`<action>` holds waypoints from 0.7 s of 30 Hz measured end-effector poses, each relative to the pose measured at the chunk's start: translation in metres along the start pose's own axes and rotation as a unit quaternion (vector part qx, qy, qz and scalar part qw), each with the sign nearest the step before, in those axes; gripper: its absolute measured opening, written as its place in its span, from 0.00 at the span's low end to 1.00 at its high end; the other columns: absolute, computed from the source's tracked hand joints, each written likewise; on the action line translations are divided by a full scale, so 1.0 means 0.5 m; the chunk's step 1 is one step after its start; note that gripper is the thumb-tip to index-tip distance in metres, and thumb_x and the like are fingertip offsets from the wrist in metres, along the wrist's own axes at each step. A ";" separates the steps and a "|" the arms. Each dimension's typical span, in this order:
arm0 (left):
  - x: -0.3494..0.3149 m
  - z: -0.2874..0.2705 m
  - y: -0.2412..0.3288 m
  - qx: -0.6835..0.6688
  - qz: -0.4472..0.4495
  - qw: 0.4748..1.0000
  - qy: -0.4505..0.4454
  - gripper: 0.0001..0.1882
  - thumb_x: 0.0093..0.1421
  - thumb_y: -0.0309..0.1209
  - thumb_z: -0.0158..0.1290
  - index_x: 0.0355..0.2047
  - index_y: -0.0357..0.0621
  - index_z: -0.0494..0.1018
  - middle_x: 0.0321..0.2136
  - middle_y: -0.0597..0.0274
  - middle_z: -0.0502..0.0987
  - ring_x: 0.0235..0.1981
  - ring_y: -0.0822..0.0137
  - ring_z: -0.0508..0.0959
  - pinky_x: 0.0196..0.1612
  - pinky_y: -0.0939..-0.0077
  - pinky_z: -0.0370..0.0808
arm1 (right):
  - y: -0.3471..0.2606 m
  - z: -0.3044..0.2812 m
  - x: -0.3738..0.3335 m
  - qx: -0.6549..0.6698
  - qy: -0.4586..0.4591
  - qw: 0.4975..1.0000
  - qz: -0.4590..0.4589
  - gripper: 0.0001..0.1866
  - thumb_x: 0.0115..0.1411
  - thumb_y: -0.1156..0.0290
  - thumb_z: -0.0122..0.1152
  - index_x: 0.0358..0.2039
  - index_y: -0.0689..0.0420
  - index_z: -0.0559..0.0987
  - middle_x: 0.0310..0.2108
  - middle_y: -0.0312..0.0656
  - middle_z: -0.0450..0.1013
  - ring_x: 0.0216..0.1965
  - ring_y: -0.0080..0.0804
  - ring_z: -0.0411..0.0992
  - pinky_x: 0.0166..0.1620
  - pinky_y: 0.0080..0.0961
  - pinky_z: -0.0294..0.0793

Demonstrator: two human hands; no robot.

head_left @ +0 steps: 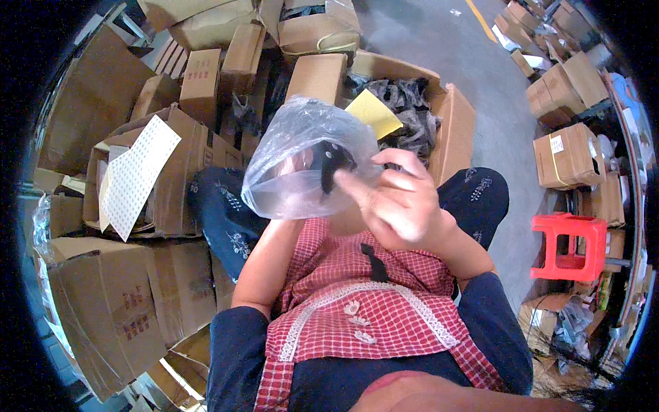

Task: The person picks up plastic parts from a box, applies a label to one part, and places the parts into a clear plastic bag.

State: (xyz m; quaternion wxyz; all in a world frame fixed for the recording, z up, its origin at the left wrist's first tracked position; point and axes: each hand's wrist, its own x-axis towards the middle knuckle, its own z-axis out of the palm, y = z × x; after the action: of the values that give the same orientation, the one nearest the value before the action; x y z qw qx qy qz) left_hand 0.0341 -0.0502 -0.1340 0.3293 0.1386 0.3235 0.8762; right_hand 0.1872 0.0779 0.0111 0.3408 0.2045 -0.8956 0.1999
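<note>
1. Room: grey floor with brown cartons crowding both sides of my remote view.
2. Nearest: the wearer's red checked apron, with white lace trim.
3. Clear plastic bag above the lap, between the knees; its mouth faces the wearer. A black item shows at that mouth.
4. Left hand: seen only through the plastic, blurred — I cannot tell whether its fingers grip.
5. Right hand: at the bag's right edge, fingers bent, index finger extended toward the black item. I cannot confirm a pinch on the film.
6. Left side: a dotted white sheet lies tilted on a carton.
7. Just beyond the bag: a yellow card and an open carton of crumpled black plastic.
8. Right, across the floor: a red stool — near loaded shelving.
9. Farthest: a yellow floor line.
</note>
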 end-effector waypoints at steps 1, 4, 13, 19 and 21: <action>-0.009 0.014 0.000 0.027 0.053 0.998 0.021 0.25 0.68 0.41 0.46 0.62 0.45 0.62 0.58 0.58 0.68 0.59 0.62 0.68 0.63 0.64 0.65 | 0.000 -0.004 0.004 -0.022 0.015 0.999 0.024 0.27 0.38 0.85 0.60 0.45 0.68 0.79 0.23 0.37 0.76 0.18 0.26 0.66 0.49 0.33 0.70; -0.017 0.047 0.015 0.039 0.032 0.998 0.030 0.26 0.67 0.42 0.47 0.61 0.44 0.63 0.58 0.57 0.68 0.59 0.61 0.68 0.62 0.62 0.65 | 0.005 -0.014 0.002 -0.054 0.014 0.997 0.054 0.26 0.38 0.85 0.60 0.44 0.68 0.80 0.20 0.36 0.75 0.18 0.27 0.66 0.48 0.32 0.71; -0.004 0.067 0.022 -0.137 -0.095 0.986 -0.022 0.32 0.64 0.53 0.48 0.62 0.49 0.61 0.59 0.56 0.66 0.59 0.55 0.67 0.62 0.53 0.66 | 0.018 -0.063 0.022 -0.090 -0.072 0.988 0.103 0.26 0.46 0.67 0.67 0.49 0.54 0.79 0.34 0.40 0.73 0.39 0.37 0.70 0.59 0.45 0.60; 0.000 0.081 0.036 -0.086 -0.128 0.988 0.030 0.36 0.62 0.63 0.43 0.62 0.54 0.63 0.57 0.59 0.70 0.57 0.53 0.70 0.61 0.50 0.64 | 0.048 -0.005 0.005 -0.071 -0.014 0.988 0.133 0.17 0.46 0.71 0.70 0.38 0.56 0.79 0.51 0.50 0.70 0.54 0.50 0.67 0.58 0.47 0.65; -0.005 0.073 0.038 -0.058 -0.127 0.990 0.003 0.33 0.61 0.63 0.46 0.57 0.56 0.67 0.52 0.61 0.73 0.50 0.54 0.74 0.50 0.52 0.73 | 0.054 0.002 -0.014 -0.021 0.000 0.991 0.132 0.13 0.47 0.74 0.68 0.36 0.58 0.79 0.43 0.47 0.74 0.46 0.46 0.72 0.51 0.40 0.72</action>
State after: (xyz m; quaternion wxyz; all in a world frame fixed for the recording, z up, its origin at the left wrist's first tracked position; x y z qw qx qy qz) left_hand 0.0435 -0.0454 -0.0941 0.4445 0.0749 0.2880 0.8449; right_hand 0.1779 0.1014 -0.0005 0.3152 0.0771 -0.9188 0.2247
